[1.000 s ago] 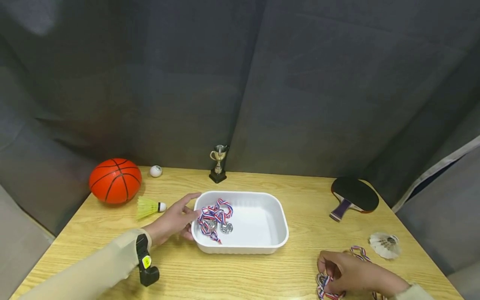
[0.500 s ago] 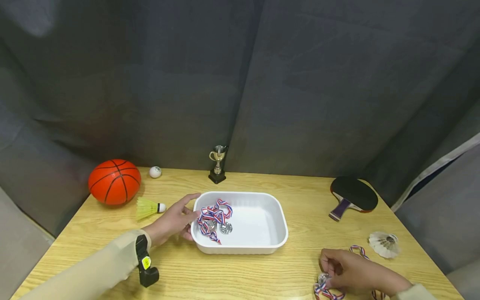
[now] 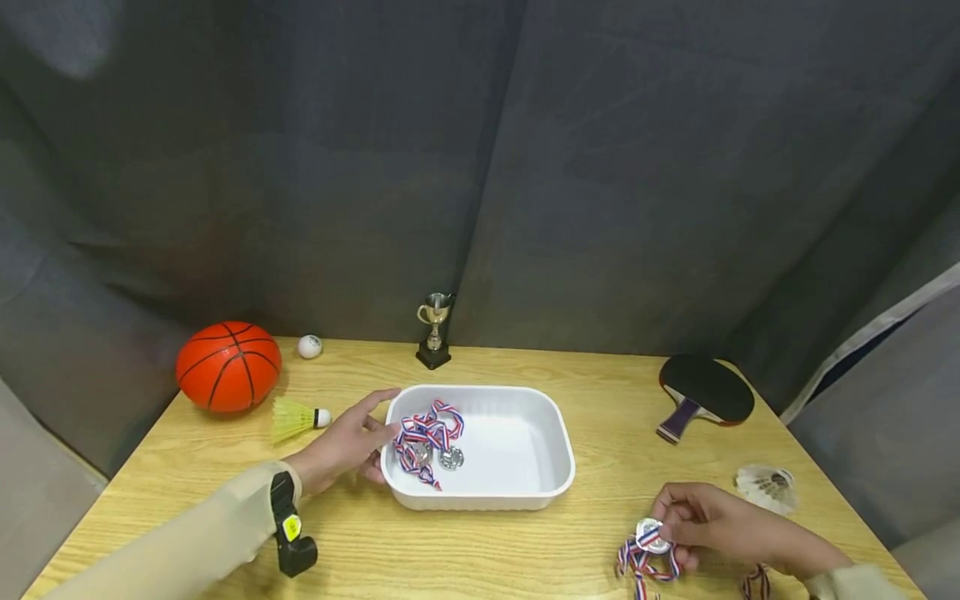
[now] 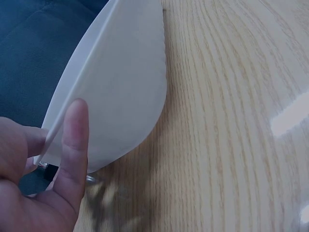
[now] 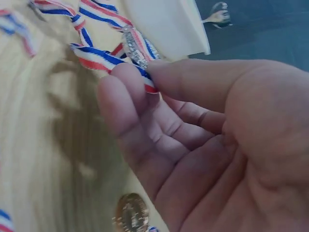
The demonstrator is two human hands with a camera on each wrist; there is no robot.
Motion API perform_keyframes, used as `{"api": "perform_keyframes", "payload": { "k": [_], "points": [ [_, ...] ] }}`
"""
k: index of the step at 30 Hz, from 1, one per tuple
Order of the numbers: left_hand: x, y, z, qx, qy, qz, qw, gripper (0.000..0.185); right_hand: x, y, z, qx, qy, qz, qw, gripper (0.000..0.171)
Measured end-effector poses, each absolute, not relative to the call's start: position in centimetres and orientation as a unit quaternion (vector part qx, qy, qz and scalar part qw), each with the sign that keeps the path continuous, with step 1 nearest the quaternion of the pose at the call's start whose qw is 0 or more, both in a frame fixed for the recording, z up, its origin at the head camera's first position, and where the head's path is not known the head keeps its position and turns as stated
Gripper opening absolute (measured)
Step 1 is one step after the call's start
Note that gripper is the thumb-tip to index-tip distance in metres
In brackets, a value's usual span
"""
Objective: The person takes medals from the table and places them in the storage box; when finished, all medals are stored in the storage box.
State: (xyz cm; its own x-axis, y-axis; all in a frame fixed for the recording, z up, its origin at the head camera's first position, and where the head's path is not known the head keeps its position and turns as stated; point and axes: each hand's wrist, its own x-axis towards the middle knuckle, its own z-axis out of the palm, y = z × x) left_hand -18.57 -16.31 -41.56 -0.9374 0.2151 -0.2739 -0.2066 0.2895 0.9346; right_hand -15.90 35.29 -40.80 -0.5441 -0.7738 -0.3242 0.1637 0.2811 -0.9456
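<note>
A white tray (image 3: 557, 433) sits mid-table with medals on red-white-blue ribbons (image 3: 429, 438) in its left half. My left hand (image 3: 347, 442) rests against the tray's left end with fingers straight; in the left wrist view one finger of that hand (image 4: 72, 145) lies along the tray (image 4: 120, 82) wall. At the front right my right hand (image 3: 669, 521) pinches a silver medal (image 3: 651, 536) with its striped ribbon hanging just above the table. The right wrist view shows the right hand (image 5: 150, 73) with thumb and forefinger closed on that medal (image 5: 134, 47) and ribbon.
An orange basketball (image 3: 228, 367), a white ball (image 3: 310, 346) and a yellow shuttlecock (image 3: 295, 417) lie at the left. A small trophy (image 3: 435, 332) stands behind the tray. At the right are a paddle (image 3: 707, 390), a white shuttlecock (image 3: 765, 486), another ribbon (image 3: 753, 579) and a gold medal (image 5: 130, 215).
My right hand has picked the silver medal and its ribbon up off the table and raised it slightly. The left hand has stayed at the tray.
</note>
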Motion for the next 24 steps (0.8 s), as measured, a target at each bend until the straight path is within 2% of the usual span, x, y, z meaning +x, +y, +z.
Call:
{"api": "perform_keyframes", "payload": {
  "k": [8,18,24],
  "points": [
    [-18.7,-16.4,-41.7,0.006,0.783,0.597,0.176,0.062,-17.3,34.3,-37.8,-0.219,0.683,-0.569,0.402,0.017],
    [-18.7,-16.5,-41.7,0.002,0.782,0.598,0.177,0.062,-19.4,29.8,-33.7,-0.29,0.76,-0.518,0.266,0.024],
    [-18.6,-16.3,-41.6,0.003,0.781,0.598,0.178,0.062,-20.8,25.9,-31.5,-0.238,0.81,-0.489,0.218,0.029]
  ]
}}
